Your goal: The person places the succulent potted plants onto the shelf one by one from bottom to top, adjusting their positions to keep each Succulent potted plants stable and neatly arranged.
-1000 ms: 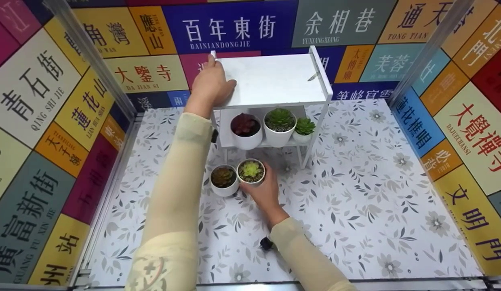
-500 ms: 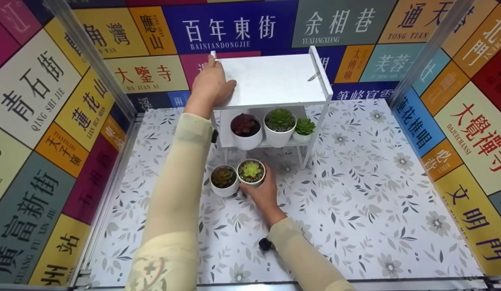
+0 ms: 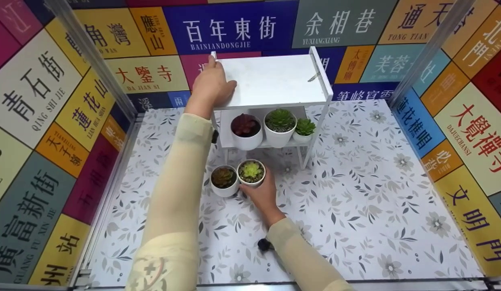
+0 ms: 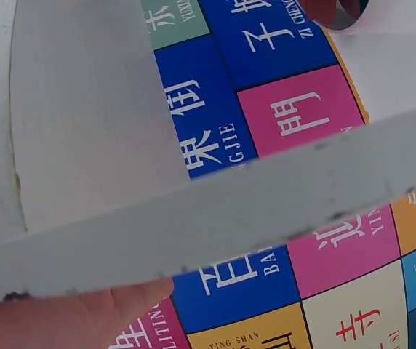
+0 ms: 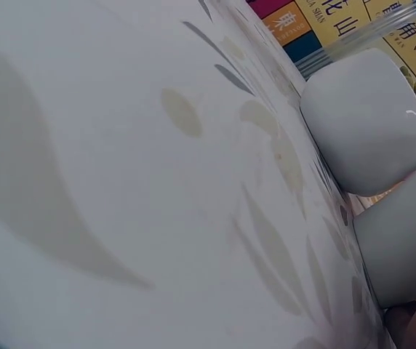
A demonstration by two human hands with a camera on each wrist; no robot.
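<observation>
My left hand [image 3: 210, 87] grips the left side of a white two-tier shelf [image 3: 274, 79], thumb over its top board. In the left wrist view the fingers [image 4: 84, 320] show partly behind the shelf's side bar [image 4: 193, 225]. On the floral surface in front of the shelf, my right hand [image 3: 264, 196] holds a small white pot with a light green succulent [image 3: 251, 171], thumb on the near side and fingers round the right. Left of it and right beside it is a pot with a brownish succulent [image 3: 224, 178]. The right wrist view shows both white pots [image 5: 364, 120] close up.
On the shelf's lower tier stand a dark red succulent [image 3: 246, 139], a larger green succulent [image 3: 279, 135] and a small green succulent [image 3: 304, 129], all in white pots. Sign-covered walls [image 3: 234, 28] and metal posts [image 3: 97, 56] enclose the floral surface [image 3: 355, 210] at the back and sides.
Almost nothing differs. My right wrist has shifted very slightly to the left while the hand stays on the light green succulent's pot; my left hand keeps its place on the shelf.
</observation>
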